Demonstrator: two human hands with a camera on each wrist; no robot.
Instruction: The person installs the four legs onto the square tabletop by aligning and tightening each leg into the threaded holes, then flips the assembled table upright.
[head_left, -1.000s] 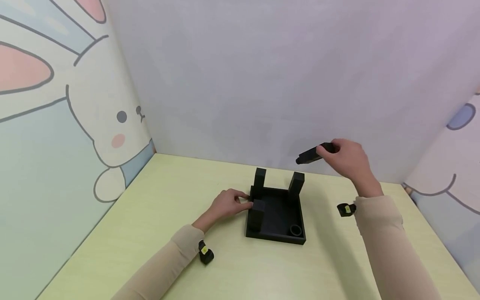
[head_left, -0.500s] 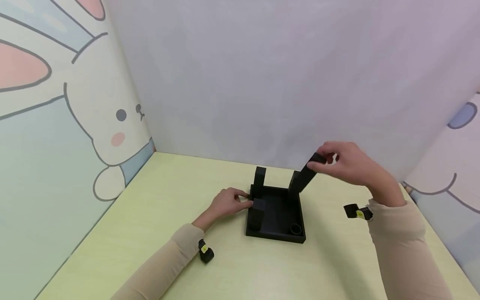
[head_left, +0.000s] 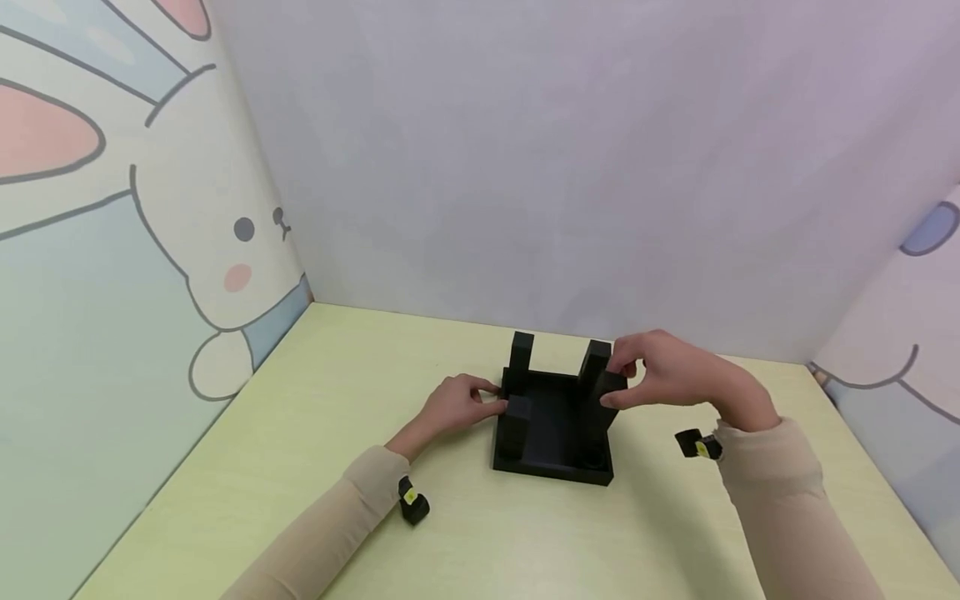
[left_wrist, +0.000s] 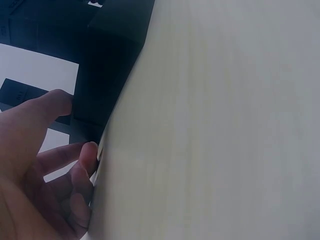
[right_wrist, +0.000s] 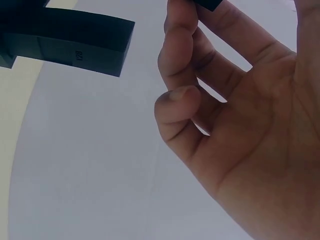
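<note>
Presently: black post (head_left: 603, 417), top pinched by right hand (head_left: 667, 375); black tray (head_left: 551, 472), left hand (head_left: 452, 408), fingers unclenched against its side, seemingly steadying.

Place: walled table booth (head_left: 420, 125), rm type unclear
Far bkdrop (head_left: 555, 192): plain, grey-wht
L panel (head_left: 90, 333): cartoon bunny
R panel (head_left: 892, 333): cartoon
Tabletop (head_left: 487, 533): pale yel.

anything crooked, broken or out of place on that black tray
Nothing looks broken or spilled. One square black post seems to lean, its top tipped outward at the near right corner of the rectangular black tray, but the right hand is holding it. Its foot is too dark to make out.
</note>
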